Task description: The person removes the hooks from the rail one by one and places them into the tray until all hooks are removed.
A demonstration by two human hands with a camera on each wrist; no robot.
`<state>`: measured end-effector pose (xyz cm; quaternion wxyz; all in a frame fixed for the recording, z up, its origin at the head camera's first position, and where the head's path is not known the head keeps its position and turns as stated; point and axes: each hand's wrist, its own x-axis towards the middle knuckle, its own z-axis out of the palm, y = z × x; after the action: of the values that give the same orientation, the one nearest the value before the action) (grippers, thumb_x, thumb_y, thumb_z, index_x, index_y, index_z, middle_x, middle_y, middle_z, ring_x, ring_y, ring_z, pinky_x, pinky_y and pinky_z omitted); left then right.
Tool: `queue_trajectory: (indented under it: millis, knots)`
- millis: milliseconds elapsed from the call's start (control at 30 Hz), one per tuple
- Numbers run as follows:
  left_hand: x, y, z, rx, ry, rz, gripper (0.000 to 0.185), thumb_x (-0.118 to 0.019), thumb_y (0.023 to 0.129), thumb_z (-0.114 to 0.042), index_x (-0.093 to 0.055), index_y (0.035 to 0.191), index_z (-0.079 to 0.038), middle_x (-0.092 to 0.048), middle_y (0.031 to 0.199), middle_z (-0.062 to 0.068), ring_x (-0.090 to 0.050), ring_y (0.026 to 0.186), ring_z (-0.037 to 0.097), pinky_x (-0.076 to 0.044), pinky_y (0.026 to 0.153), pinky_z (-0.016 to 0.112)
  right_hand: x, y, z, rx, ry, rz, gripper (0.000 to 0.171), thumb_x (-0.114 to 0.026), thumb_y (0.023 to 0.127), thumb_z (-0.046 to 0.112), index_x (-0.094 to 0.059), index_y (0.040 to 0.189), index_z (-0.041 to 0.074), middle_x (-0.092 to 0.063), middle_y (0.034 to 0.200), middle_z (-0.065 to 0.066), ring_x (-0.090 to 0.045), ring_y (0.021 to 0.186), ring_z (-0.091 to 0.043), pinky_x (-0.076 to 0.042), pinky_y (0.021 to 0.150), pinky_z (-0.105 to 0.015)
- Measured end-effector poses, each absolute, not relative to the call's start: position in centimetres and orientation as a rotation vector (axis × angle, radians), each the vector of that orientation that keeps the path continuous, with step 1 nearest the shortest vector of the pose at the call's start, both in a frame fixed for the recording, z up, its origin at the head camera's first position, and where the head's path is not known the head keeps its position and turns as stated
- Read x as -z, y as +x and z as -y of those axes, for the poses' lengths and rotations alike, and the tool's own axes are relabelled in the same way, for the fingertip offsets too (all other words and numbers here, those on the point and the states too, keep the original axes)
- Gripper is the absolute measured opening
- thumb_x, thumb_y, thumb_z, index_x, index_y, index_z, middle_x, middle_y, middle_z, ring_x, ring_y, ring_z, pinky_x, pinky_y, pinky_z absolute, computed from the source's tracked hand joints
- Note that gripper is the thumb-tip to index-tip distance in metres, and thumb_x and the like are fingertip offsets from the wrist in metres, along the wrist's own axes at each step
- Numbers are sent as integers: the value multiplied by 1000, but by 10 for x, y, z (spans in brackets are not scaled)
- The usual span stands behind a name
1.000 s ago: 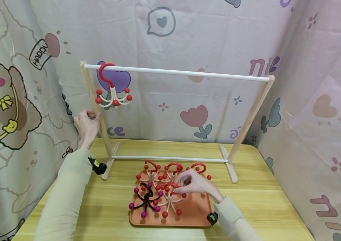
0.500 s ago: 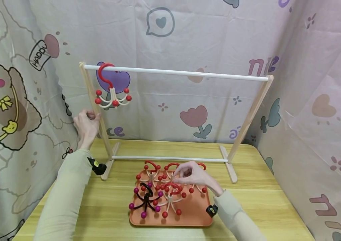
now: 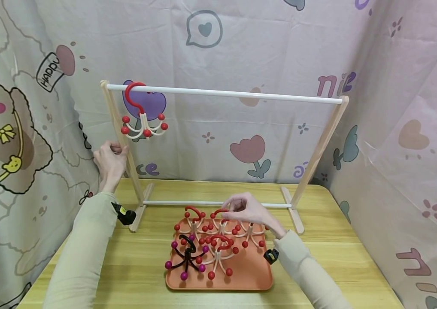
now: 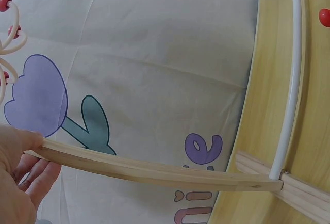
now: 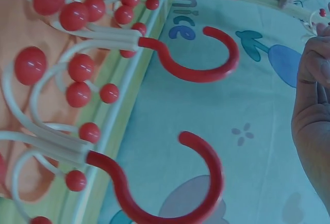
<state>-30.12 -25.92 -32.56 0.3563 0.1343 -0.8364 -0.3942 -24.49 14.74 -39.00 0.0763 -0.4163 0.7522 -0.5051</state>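
The left hand (image 3: 110, 161) gripped the left upright of the wooden rack (image 3: 122, 137), its fingers curled round the slanting post about midway up; the left wrist view showed the same post (image 4: 154, 168) passing across the palm (image 4: 18, 177), with thumb above and fingers below it. The right hand (image 3: 247, 210) hovered over the far edge of the orange tray (image 3: 249, 274), its fingertips drawn together in a pinch at the red hook of a multi-armed hanger (image 3: 222, 219); whether the fingers actually closed on the hook could not be told from the head view, and in the right wrist view the hand (image 5: 312, 115) lay at the frame's right edge, apart from the two red hooks (image 5: 206, 59) seen there. That hanger, cream-armed with red ball tips, lay in the tray's back row, directly under the right hand and well apart from the left hand. Beside it in the tray lay further red-and-cream hangers (image 3: 220, 251) and one black hanger with purple balls (image 3: 187, 255), the latter at the tray's left side, nearer the person. One red-hooked hanger (image 3: 141, 116) hung from the white top rail (image 3: 226, 93) near its left end, just above and to the right of the left hand. The rack stood on a wooden table (image 3: 338, 257) behind the tray, its lower white bar (image 3: 180, 202) just beyond the right hand's fingers. Patterned cloth (image 3: 280, 51) enclosed the table on three sides.
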Motion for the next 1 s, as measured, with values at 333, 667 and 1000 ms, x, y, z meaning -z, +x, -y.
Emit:
queue_trajectory:
  millis: [333,667,1000]
  knots:
    - [325,-300,259,1021,338,2158,32,-64,96,-23,-67,110,5,-72,104,25,-62,94,36,-38,78,29,366,-262,-140,1591,-1374,-2220,20,-70,88,-5,-69,108,-3,-61,61,-16,-47,51,-3,-43,52,-20]
    - [325,-300,258,1020,330,2159,31,-64,97,-23,-67,110,6,-71,103,26,-63,95,39,-39,79,32,338,-270,-129,1711,-1291,-2232,20,-69,90,-1,-68,110,-4,-63,61,10,-53,50,-9,-39,50,-22]
    - [326,-301,260,1002,334,2158,31,-66,96,-21,-68,110,6,-71,104,26,-63,96,37,-41,87,41,308,-283,-117,1817,-1157,-2286,22,-71,90,4,-68,112,1,-68,64,7,-54,49,-11,-38,46,-25]
